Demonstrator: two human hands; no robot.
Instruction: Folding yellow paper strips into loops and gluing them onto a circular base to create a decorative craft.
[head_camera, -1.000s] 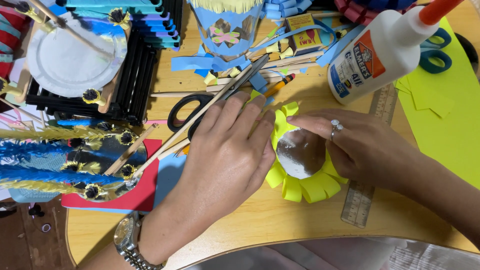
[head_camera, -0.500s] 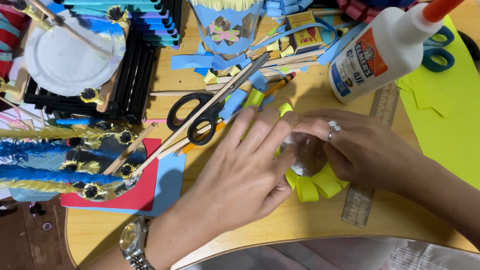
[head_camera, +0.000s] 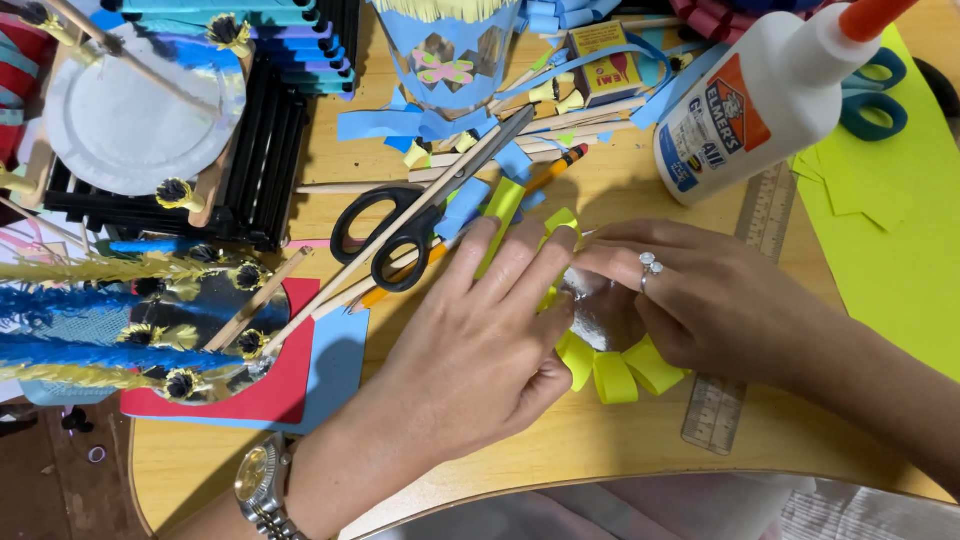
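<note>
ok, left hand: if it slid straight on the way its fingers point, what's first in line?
Likely the yellow paper loop at the left hand's fingertips, then the pencil; depth is unclear.

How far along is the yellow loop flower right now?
Done: yellow paper loops ring the lower edge of the silver disc. In hand: the left hand and right hand press a loop at its top edge. Left: the upper side, hidden under the fingers, cannot be judged.
</note>
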